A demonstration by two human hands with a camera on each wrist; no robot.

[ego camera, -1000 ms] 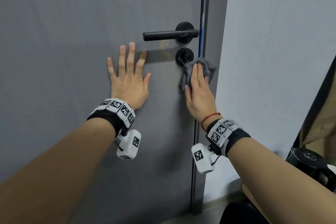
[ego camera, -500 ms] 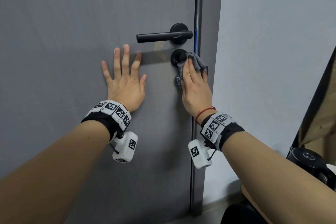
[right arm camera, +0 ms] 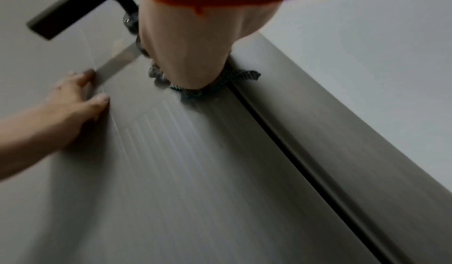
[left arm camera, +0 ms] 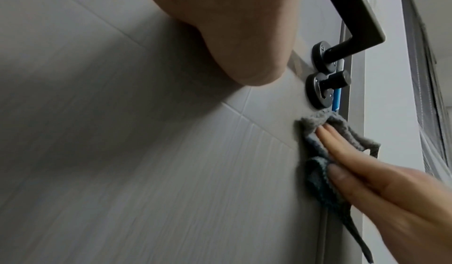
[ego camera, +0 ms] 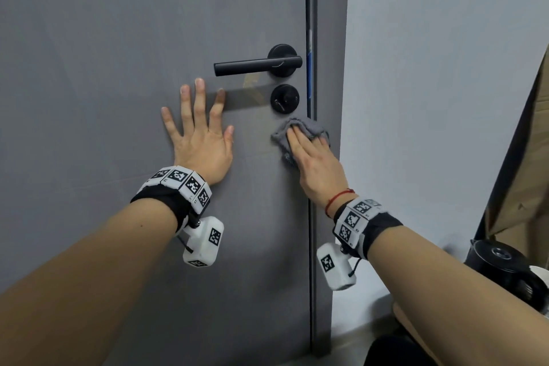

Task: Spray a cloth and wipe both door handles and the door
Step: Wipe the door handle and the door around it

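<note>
Head view: left hand (ego camera: 199, 140), fingers straight and spread, lies flat on the grey wood-grain door (ego camera: 118, 38) below-left of the black lever door handle (ego camera: 257, 64), probably to steady the door. Right hand (ego camera: 312, 157) presses the crumpled grey cloth (ego camera: 285, 134) flat-fingered against the door, below the handle and just under the black round lock knob (ego camera: 284, 97).

Left wrist view: cloth (left arm camera: 318, 123) sits just below the knob (left arm camera: 401, 86); fingers (left arm camera: 347, 148) straight on it, not curled.

Right wrist view: blurred; cloth edge (right arm camera: 244, 75) peeks from under the palm.
</note>
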